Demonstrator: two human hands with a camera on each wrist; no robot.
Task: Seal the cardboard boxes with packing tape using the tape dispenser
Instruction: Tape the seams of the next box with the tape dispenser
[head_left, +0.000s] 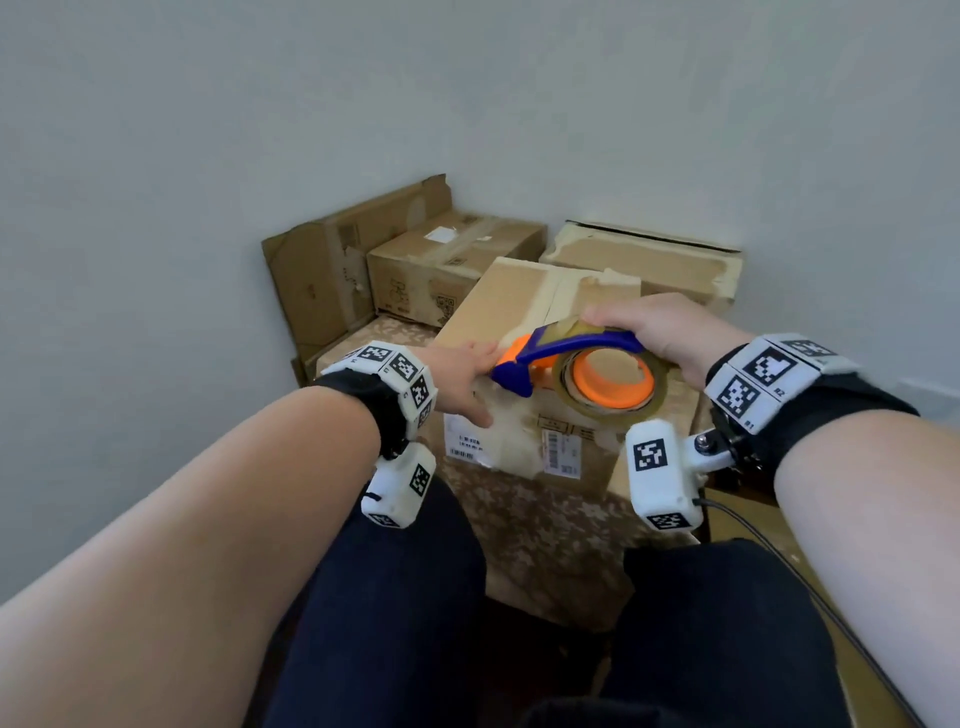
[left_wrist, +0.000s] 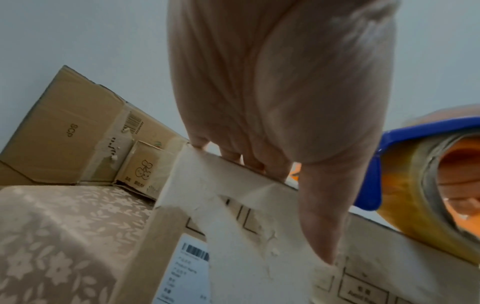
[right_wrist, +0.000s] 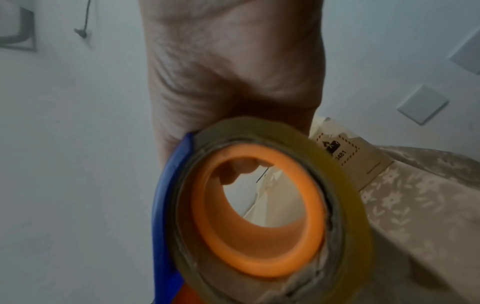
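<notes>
We see the right hand (head_left: 662, 332) curled over the top of the tape dispenser (head_left: 571, 364), a blue frame with an orange hub that carries a roll of clear packing tape (right_wrist: 337, 185); the fingers wrap over the far side, and through the hub in the right wrist view we glimpse a fingertip. The dispenser sits low over the near top edge of the cardboard box (head_left: 519, 312) in front of us, its blue nose pointing toward the left hand (head_left: 462, 379). That hand lies flat on the box's near-left corner, fingers straight on the top and the thumb (left_wrist: 322, 216) stretched down the front face over a strip of old pale tape; it grips nothing. The orange front end of the dispenser lies just beside the left fingertips, though we cannot quite tell whether they touch. The box stands on a surface covered with a floral cloth (left_wrist: 52, 236), and its front face bears white printed labels (head_left: 561, 452) with barcodes. Behind it, against the pale wall (head_left: 467, 78), stand more boxes: a tall one (head_left: 317, 280) at the back left, a smaller one (head_left: 447, 260) just beside it, and a flat one (head_left: 644, 260) at the back right. Dark trouser legs (head_left: 384, 623) show below.
</notes>
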